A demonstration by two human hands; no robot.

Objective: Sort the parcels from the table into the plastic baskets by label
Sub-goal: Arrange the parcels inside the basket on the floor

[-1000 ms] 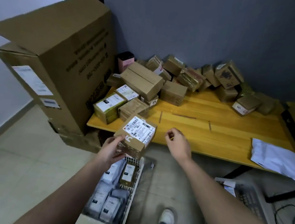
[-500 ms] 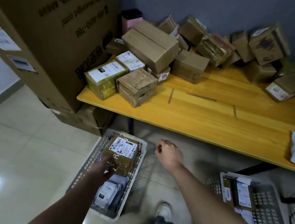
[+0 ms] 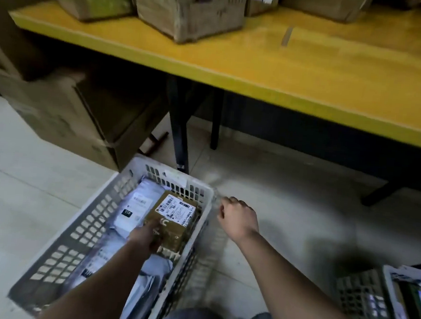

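Now mid-placement, judging from the head view (the only view on offer). Left hand [image 3: 146, 237] down inside the near-left white basket [image 3: 81, 227], fingers curled round the near end of the brown parcel [image 3: 173, 226], with the white label [image 3: 177, 207] facing up at its far end. Parcel lying against the basket's right wall, over or beside the pale mailer bags [image 3: 133, 211] already in there; whether fully settled or held just above them, cannot tell from this angle. Right hand [image 3: 237, 219] hanging just right of the basket rim, loosely curled, nothing in it, clear of the parcel.

Step in hand, then: dropping off one sorted parcel, grip not yet let go. Plenty left of the task, since more cardboard parcels [image 3: 189, 7] crowd the far-left part of the yellow table [image 3: 313, 74] above. Second basket [image 3: 379, 309] at the near right, partly cut off by the frame edge, with something inside (too cropped to name).

Next move, as a judgement only: ease the fingers off the box so it rests flat on the bags rather than tipped against the wall, lift the left hand straight out past the rim, then up to the table for another parcel, label turned into sight before choosing left or right basket. Some risk of the box sliding on the slick bags if let go while tilted.
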